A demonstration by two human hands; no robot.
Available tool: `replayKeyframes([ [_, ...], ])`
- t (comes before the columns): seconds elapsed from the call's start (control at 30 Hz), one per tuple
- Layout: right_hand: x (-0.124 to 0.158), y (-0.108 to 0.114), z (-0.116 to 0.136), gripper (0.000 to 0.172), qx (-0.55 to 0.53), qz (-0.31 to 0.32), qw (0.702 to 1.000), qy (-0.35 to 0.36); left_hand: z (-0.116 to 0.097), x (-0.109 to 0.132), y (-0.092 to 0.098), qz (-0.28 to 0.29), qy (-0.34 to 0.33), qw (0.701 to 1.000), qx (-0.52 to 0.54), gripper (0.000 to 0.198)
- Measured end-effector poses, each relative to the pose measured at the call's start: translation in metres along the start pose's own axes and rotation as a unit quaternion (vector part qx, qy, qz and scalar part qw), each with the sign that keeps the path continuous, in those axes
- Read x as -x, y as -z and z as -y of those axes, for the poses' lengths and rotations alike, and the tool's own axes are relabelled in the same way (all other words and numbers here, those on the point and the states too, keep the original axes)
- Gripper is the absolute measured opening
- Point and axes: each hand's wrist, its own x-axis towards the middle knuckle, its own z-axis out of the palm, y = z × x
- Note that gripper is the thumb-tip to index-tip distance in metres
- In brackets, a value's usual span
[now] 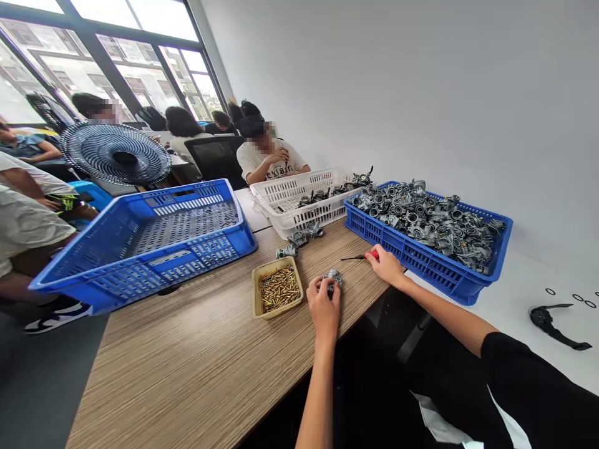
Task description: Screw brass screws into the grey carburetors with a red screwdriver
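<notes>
On the wooden table, my left hand [324, 305] has its fingers wrapped over a grey metal carburetor body [334, 275], which is partly hidden beneath them. My right hand [387, 268] grips the red handle of a screwdriver [360, 256], its thin dark shaft pointing left, low over the tabletop and apart from the carburetor body. Just left of my left hand stands a cream plastic tray [257, 298] full of small brass-coloured pieces [279, 289]. Behind that tray lie several more carburetor bodies [297, 238].
A blue crate [421, 259] heaped with carburetor bodies stands right of my hands. A white basket [302, 219] holds darker assemblies. Far left is another blue crate [206, 255]. A watch [545, 319] and black rings lie at right. A co-worker [271, 156] sits opposite, near a fan [116, 156].
</notes>
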Motion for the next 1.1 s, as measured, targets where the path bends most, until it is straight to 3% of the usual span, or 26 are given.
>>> replayKeyframes([
  [0.23,-0.014,-0.041,-0.002,0.028,0.034,0.032,0.998,0.046,-0.002,0.0,0.002,-0.001,-0.007,1.0,-0.015,0.015],
  [0.5,-0.014,-0.057,0.02,0.025,0.027,0.019,0.994,0.102,-0.005,-0.001,0.004,-0.1,0.012,0.995,0.01,0.022],
  [0.6,-0.003,-0.059,0.031,0.031,-0.065,0.016,0.978,0.2,-0.005,0.0,0.005,-0.109,0.021,0.993,0.047,0.022],
  [0.73,0.012,-0.062,0.048,0.052,-0.18,0.066,0.917,0.35,-0.007,-0.001,0.007,-0.129,0.024,0.989,0.068,0.019],
  [0.8,0.015,-0.064,0.056,0.059,-0.176,0.091,0.913,0.357,-0.007,-0.001,0.009,-0.145,0.02,0.987,0.063,0.018],
  [0.97,0.013,-0.069,0.066,0.053,-0.122,0.127,0.919,0.353,-0.003,-0.002,0.015,-0.182,0.039,0.981,0.057,0.02],
  [1.1,0.012,-0.074,0.068,0.066,-0.061,0.123,0.923,0.359,0.001,-0.003,0.017,-0.2,0.079,0.974,0.073,0.021],
])
